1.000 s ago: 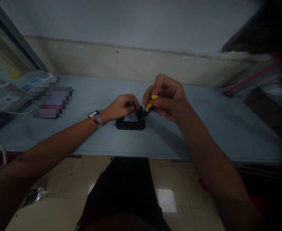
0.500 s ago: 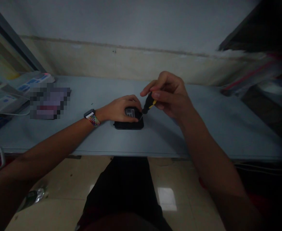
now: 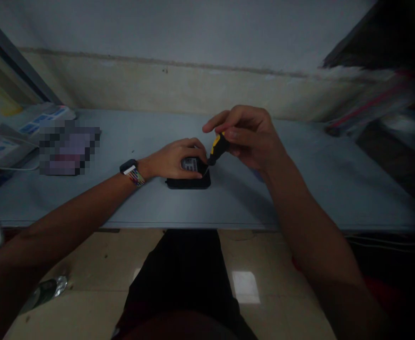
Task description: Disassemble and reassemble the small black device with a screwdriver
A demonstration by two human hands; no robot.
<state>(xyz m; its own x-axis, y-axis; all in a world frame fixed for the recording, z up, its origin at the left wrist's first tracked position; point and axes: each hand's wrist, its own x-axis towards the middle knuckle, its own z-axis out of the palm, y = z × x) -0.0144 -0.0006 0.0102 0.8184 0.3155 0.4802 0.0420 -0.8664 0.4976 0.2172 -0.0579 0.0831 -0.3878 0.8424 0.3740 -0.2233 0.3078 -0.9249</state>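
Observation:
A small black box-shaped device (image 3: 188, 182) with a white label on top lies on the pale grey table (image 3: 229, 198), near its front edge. My left hand (image 3: 174, 158) rests on the device, fingers curled over its top and pressing it down. My right hand (image 3: 250, 134) pinches a screwdriver (image 3: 217, 148) with a yellow and black handle. The tool slants down to the left, and its tip meets the device's right top corner. A watch with a striped band (image 3: 132, 172) sits on my left wrist.
Boxes with blue print (image 3: 26, 125) and a blurred-out patch (image 3: 67, 146) lie at the table's left, with white cables (image 3: 2, 165) nearby. Clutter and a red-edged item (image 3: 363, 115) fill the right. A wall (image 3: 179, 89) stands close behind. My dark-clothed lap (image 3: 182, 283) is below the table.
My left hand slid further over the device, covering more of its label. My right hand turned the screwdriver between its fingers, with the tip staying at the device's corner. The view shifted slightly.

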